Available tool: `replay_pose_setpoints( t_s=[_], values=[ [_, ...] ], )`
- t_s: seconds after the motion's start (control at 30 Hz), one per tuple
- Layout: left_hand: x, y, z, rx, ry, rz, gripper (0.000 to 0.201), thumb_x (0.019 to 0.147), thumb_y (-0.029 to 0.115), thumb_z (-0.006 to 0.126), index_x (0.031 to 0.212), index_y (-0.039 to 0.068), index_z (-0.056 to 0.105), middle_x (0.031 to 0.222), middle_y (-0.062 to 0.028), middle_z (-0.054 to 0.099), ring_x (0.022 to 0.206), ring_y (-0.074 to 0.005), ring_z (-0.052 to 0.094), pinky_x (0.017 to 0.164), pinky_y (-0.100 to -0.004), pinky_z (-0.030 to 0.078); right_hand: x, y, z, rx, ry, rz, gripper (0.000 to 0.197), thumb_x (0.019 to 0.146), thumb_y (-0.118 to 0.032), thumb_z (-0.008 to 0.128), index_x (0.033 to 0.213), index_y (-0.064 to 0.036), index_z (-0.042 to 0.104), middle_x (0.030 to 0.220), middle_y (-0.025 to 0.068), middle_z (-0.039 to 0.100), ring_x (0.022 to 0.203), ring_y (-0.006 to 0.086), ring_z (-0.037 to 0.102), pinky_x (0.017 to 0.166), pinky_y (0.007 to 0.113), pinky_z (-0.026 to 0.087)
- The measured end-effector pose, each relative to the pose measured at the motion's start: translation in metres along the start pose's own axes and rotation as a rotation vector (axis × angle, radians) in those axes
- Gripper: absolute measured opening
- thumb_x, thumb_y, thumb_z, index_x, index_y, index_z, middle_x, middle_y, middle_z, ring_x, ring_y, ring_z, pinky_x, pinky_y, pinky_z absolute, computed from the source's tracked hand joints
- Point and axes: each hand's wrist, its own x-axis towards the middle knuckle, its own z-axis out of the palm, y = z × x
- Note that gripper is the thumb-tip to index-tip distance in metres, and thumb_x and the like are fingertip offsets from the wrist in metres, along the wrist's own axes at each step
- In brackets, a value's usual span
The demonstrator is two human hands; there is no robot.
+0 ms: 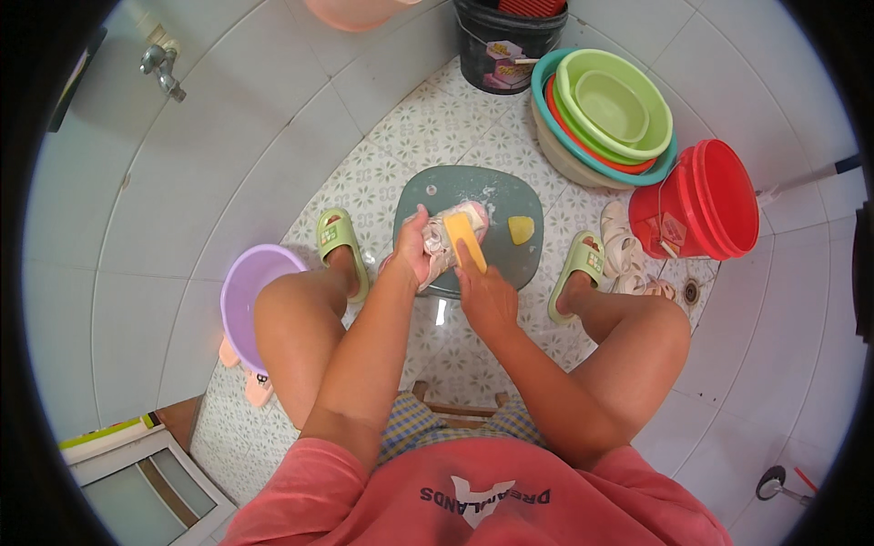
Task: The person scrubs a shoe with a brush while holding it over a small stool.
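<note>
Your left hand [411,247] fingers wrapped round pale pink shoe [452,238], on grey-green board [510,196] lying on floor between your sandals. Your right hand [487,296] fingers closed on yellow brush [465,242], pressed to shoe. Yellow soap piece [520,229] lies beside, on board. Purple basin [244,296] at left knee, inside not visible. Red bucket [706,200] at right, small label on side. Farther, stacked basins [608,118], green one on top; black bucket [503,41] by wall.

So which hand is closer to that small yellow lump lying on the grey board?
The right hand. It holds a yellow brush just left of the lump; the left hand grips the shoe further left.
</note>
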Motion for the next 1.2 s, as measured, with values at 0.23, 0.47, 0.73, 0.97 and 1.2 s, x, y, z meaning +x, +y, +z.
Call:
replay_pose_setpoints(
  t_s=[0.23,0.47,0.73,0.97,1.2],
  values=[
    [-0.013,-0.009,0.003,0.163,0.037,0.055,0.064,0.091,0.054,0.034,0.131,0.004,0.038,0.126,-0.0174,0.049,0.111,-0.0345,0.051,0.091,-0.0517,0.041,0.043,0.006,-0.003,0.013,0.116,0.098,0.044,0.090,-0.031,0.046,0.133,-0.0265,0.040,0.075,0.0194,0.059,0.065,0.0373,0.059,0.057,0.047,0.047],
    [0.000,-0.011,-0.013,0.070,-0.151,0.005,0.067,0.089,0.056,0.037,0.132,0.005,0.037,0.128,-0.0175,0.046,0.111,-0.0307,0.051,0.087,-0.0440,0.045,0.024,0.004,0.003,0.021,-0.032,0.074,0.046,0.088,-0.029,0.047,0.134,-0.0262,0.039,0.080,0.0178,0.060,0.070,0.0376,0.061,0.069,0.050,0.048],
    [-0.013,-0.014,0.010,0.093,0.027,0.056,0.070,0.087,0.062,0.035,0.127,0.006,0.044,0.124,-0.0137,0.052,0.110,-0.0320,0.052,0.087,-0.0489,0.044,0.050,0.019,0.009,0.240,0.056,0.053,0.048,0.089,-0.029,0.047,0.135,-0.0276,0.037,0.087,0.0201,0.061,0.078,0.0386,0.059,0.070,0.047,0.046],
    [-0.022,-0.024,0.013,-0.024,-0.120,0.153,0.068,0.090,0.054,0.037,0.129,-0.001,0.040,0.129,-0.0170,0.046,0.117,-0.0301,0.047,0.098,-0.0453,0.038,0.001,-0.013,-0.005,0.178,-0.129,0.105,0.048,0.090,-0.027,0.046,0.137,-0.0263,0.036,0.076,0.0241,0.056,0.076,0.0389,0.059,0.069,0.047,0.046],
    [-0.019,-0.022,0.006,0.215,-0.093,0.111,0.073,0.087,0.061,0.036,0.130,0.002,0.040,0.129,-0.0158,0.047,0.118,-0.0303,0.047,0.091,-0.0447,0.042,0.051,0.016,-0.008,0.058,0.113,0.109,0.047,0.091,-0.027,0.044,0.137,-0.0253,0.035,0.078,0.0221,0.058,0.071,0.0373,0.059,0.066,0.046,0.046]
  ],
)
